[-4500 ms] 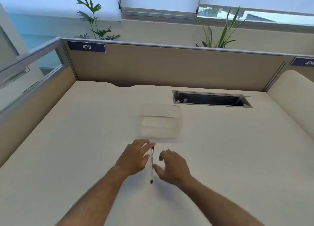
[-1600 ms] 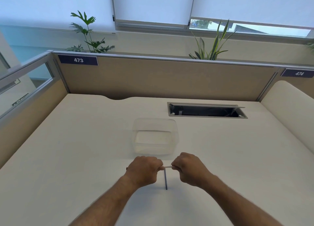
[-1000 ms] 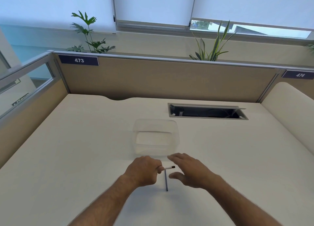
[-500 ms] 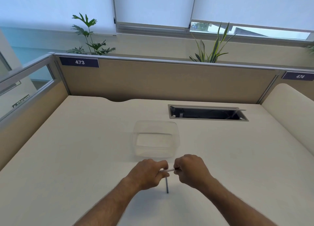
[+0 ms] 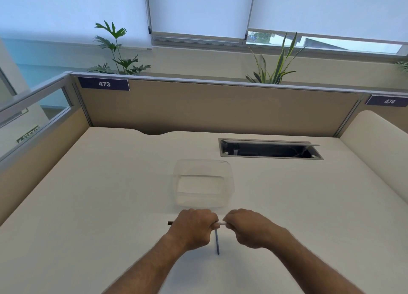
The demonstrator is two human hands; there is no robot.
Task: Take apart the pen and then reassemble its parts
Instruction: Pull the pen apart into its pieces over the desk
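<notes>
head view: i looked down on a cream desk (image 5: 110,205). just in front of a clear plastic tub (image 5: 203,183), nearer to me, my left hand (image 5: 192,227) was curled tight around the white pen barrel (image 5: 220,223), its dark end poking out on the side away from my right hand (image 5: 247,226). the right fingers were pinched narrow on the barrel's other end. a thin dark pen part (image 5: 217,242) lay on the desk below the hands, further from the tub.
</notes>
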